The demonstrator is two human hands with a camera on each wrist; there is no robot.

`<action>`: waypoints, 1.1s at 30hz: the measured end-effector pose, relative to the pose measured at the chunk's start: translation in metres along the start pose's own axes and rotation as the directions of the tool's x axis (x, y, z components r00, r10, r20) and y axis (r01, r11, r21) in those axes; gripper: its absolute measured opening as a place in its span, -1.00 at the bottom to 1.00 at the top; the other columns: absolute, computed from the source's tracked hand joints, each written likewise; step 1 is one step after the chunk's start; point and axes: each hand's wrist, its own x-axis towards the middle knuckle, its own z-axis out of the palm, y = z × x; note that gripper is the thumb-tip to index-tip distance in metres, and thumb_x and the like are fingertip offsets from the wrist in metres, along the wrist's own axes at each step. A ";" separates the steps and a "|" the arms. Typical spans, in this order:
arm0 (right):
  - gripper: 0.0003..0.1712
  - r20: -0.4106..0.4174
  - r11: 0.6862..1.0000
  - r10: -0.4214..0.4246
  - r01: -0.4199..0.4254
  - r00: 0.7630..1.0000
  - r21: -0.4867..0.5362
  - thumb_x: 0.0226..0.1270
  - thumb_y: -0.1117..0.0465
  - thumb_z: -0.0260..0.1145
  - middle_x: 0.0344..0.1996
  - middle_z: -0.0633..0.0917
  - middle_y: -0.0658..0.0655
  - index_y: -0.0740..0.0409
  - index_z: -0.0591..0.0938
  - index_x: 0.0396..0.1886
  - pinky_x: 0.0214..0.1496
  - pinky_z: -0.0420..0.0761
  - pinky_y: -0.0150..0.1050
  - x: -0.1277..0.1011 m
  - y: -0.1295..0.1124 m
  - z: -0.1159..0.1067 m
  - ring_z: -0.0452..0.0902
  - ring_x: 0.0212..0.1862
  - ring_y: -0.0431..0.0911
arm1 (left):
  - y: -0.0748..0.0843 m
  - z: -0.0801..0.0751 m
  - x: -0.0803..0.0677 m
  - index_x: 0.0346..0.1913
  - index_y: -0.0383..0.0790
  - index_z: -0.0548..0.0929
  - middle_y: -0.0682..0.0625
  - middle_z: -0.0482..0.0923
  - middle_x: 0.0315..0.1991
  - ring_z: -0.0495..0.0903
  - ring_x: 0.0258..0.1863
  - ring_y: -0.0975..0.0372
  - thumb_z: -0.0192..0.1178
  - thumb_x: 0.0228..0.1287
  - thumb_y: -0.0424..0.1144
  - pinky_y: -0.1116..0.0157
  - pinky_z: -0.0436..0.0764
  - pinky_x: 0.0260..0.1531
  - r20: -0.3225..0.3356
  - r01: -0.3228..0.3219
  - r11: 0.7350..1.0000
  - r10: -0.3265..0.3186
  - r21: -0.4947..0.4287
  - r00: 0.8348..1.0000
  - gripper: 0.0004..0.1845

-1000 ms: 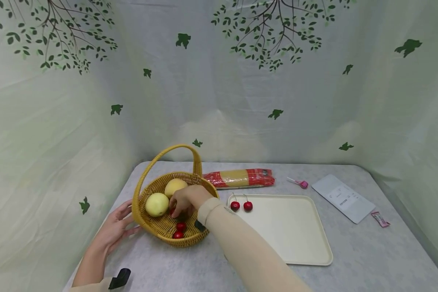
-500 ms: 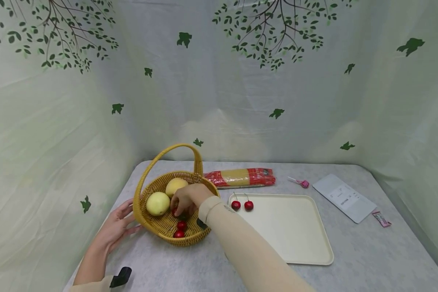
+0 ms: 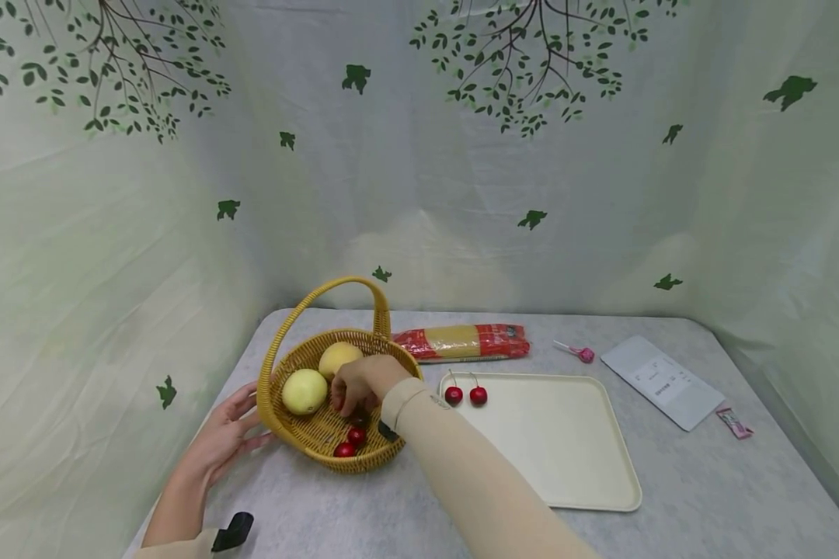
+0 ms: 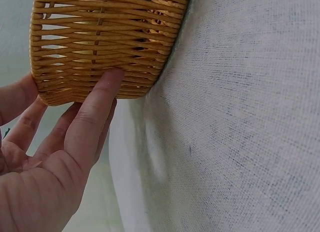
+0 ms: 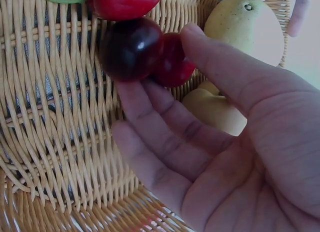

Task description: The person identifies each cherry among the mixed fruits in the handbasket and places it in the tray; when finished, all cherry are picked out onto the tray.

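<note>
While steadying woven yellow wicker basket [image 3: 301, 423] with straight left hand [image 3: 225, 437] fingers against its wall, pinching dark red cherry [image 5: 131, 48] inside basket between right hand [image 3: 358, 383] thumb and fingertips.

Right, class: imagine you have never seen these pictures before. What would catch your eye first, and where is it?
The golden woven wicker basket with a hooped handle at the table's left, holding two pale yellow round fruits and dark red cherries. The right hand reaches in, its fingers at the cherries, while the left hand touches the basket's outer wall. Two more red cherries lie on the cream rectangular tray alongside.
</note>
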 end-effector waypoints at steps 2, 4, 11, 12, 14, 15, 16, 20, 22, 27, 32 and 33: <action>-0.97 -0.010 1.000 0.003 -0.003 1.000 -0.030 0.51 0.21 0.46 -0.22 0.75 0.00 0.00 0.77 -0.13 -0.26 0.66 -0.33 -0.001 0.000 -0.001 0.68 -0.21 -0.10 | 0.000 0.000 0.000 0.72 -0.08 0.10 -0.29 -0.05 0.73 0.60 0.16 0.47 0.13 0.68 -0.26 0.11 0.80 0.15 0.004 -0.002 1.000 0.002 0.000 1.000 -0.29; -0.98 -0.020 0.999 0.016 -0.017 1.000 -0.051 0.50 0.22 0.46 -0.23 0.76 0.01 -0.01 0.77 -0.17 -0.27 0.67 -0.32 -0.003 0.001 -0.003 0.69 -0.21 -0.09 | 0.000 0.000 0.000 0.72 -0.08 0.10 -0.29 -0.04 0.73 0.60 0.17 0.46 0.13 0.68 -0.25 0.11 0.80 0.15 0.004 -0.005 1.000 0.005 0.000 1.000 -0.29; -0.91 -0.014 1.000 0.009 -0.009 1.000 0.004 0.50 0.24 0.45 -0.21 0.77 0.00 0.00 0.78 -0.08 -0.07 0.76 -0.17 -0.007 0.009 -0.012 0.77 -0.14 -0.06 | 0.001 -0.002 0.000 0.73 -0.10 0.07 -0.28 -0.05 0.73 0.58 0.14 0.53 0.11 0.69 -0.25 0.14 0.80 0.14 -0.006 -0.005 1.000 0.005 0.015 1.000 -0.28; -0.90 -0.009 1.000 -0.005 0.005 1.000 0.009 0.51 0.26 0.44 -0.21 0.77 0.01 0.02 0.78 -0.06 -0.01 0.77 -0.15 -0.006 0.010 -0.013 0.78 -0.12 -0.05 | 0.000 -0.001 0.000 0.73 -0.11 0.07 -0.28 -0.05 0.73 0.58 0.14 0.53 0.11 0.70 -0.26 0.15 0.80 0.13 -0.003 -0.006 1.000 0.006 0.015 1.000 -0.28; -0.88 0.002 0.999 -0.035 0.035 0.999 0.028 0.52 0.28 0.42 -0.21 0.75 0.01 0.09 0.77 -0.02 0.11 0.78 -0.09 -0.006 0.013 -0.016 0.77 -0.10 -0.05 | -0.001 -0.001 0.001 0.73 -0.12 0.07 -0.29 -0.06 0.74 0.59 0.14 0.53 0.11 0.69 -0.26 0.16 0.80 0.12 0.003 -0.010 1.000 0.010 0.012 1.000 -0.28; -0.88 0.004 0.999 -0.044 0.044 0.999 0.031 0.53 0.29 0.41 -0.21 0.73 -0.01 0.10 0.77 -0.02 0.16 0.78 -0.07 -0.006 0.014 -0.017 0.76 -0.11 -0.08 | -0.001 -0.001 0.001 0.73 -0.11 0.08 -0.29 -0.06 0.73 0.59 0.14 0.53 0.11 0.69 -0.27 0.17 0.80 0.11 0.002 -0.010 1.000 0.010 0.009 1.000 -0.29; -0.87 0.007 0.998 -0.058 0.057 0.998 0.019 0.53 0.29 0.40 -0.19 0.72 -0.03 0.11 0.77 -0.01 0.16 0.78 -0.08 -0.006 0.014 -0.019 0.74 -0.12 -0.10 | -0.002 -0.001 0.001 0.72 -0.11 0.08 -0.29 -0.06 0.73 0.59 0.14 0.52 0.11 0.69 -0.27 0.17 0.80 0.11 0.004 -0.012 1.000 0.012 0.007 1.000 -0.29; -0.80 0.007 0.995 -0.099 0.099 0.995 0.003 0.55 0.31 0.39 -0.11 0.67 -0.03 0.16 0.77 0.07 0.26 0.76 -0.04 -0.012 0.015 -0.024 0.65 -0.16 -0.17 | -0.001 -0.001 0.001 0.72 -0.11 0.08 -0.30 -0.06 0.72 0.60 0.15 0.51 0.12 0.69 -0.25 0.18 0.80 0.10 0.003 -0.014 1.000 0.014 0.004 1.000 -0.28; -0.78 0.004 0.993 -0.121 0.121 0.993 -0.011 0.55 0.30 0.39 -0.07 0.66 -0.04 0.17 0.77 0.11 0.24 0.77 -0.07 -0.014 0.017 -0.026 0.64 -0.17 -0.21 | -0.001 -0.001 0.001 0.73 -0.11 0.07 -0.30 -0.05 0.72 0.60 0.15 0.50 0.12 0.69 -0.24 0.17 0.80 0.10 0.001 -0.013 1.000 0.013 0.003 1.000 -0.28; -0.76 -0.021 0.984 -0.166 0.164 0.986 -0.074 0.50 0.25 0.46 -0.01 0.67 -0.06 0.13 0.78 0.10 0.04 0.76 -0.30 -0.019 0.024 -0.030 0.64 -0.16 -0.27 | -0.001 0.000 0.001 0.74 -0.13 0.04 -0.31 -0.05 0.72 0.60 0.15 0.50 0.12 0.69 -0.24 0.12 0.80 0.14 0.004 -0.009 1.000 0.009 0.006 1.000 -0.26; -0.76 -0.065 0.967 -0.193 0.179 0.979 -0.181 0.46 0.18 0.52 0.04 0.66 -0.10 0.05 0.80 0.06 -0.10 0.62 -0.42 -0.025 0.032 -0.035 0.57 -0.13 -0.29 | -0.002 0.000 0.001 0.73 -0.15 0.04 -0.32 -0.05 0.72 0.60 0.15 0.50 0.11 0.69 -0.27 0.06 0.79 0.17 0.003 -0.013 1.000 0.013 0.012 1.000 -0.27; -0.76 -0.069 0.964 -0.199 0.182 0.978 -0.193 0.46 0.18 0.51 0.05 0.66 -0.09 0.05 0.80 0.07 -0.11 0.60 -0.42 -0.026 0.033 -0.036 0.56 -0.14 -0.28 | -0.001 0.000 0.001 0.73 -0.15 0.03 -0.31 -0.06 0.72 0.60 0.14 0.50 0.11 0.69 -0.26 0.06 0.79 0.17 0.003 -0.012 1.000 0.012 0.012 1.000 -0.26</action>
